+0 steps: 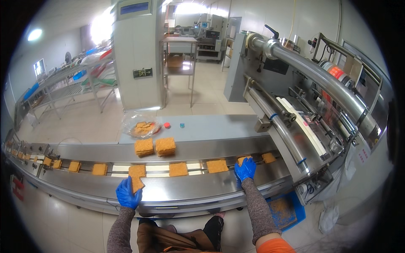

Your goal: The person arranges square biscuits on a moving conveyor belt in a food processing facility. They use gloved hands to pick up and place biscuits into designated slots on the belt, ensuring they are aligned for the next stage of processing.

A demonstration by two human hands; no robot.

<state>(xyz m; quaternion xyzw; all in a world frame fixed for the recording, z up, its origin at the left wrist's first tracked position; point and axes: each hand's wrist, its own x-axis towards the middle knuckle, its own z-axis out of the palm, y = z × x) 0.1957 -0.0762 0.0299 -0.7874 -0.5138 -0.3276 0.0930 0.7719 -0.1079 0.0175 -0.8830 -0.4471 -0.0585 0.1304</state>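
Blue-gloved hands are working the conveyor (84, 179): the left hand (128, 193) is pinching a cracker (137, 177) at its near edge, the right hand (245, 169) is closing on another (243, 160). Crackers look light, stiff, brittle; edge grips seem safest.

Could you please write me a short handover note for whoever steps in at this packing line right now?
Left hand, blue-gloved, holds a square cracker at the near edge of the conveyor.
Right hand, also gloved, rests on a cracker in the channel near the wrapping machine.
Done: single crackers sit spaced along the channel.
Left: two stacks on the far ledge and more in a clear bag.
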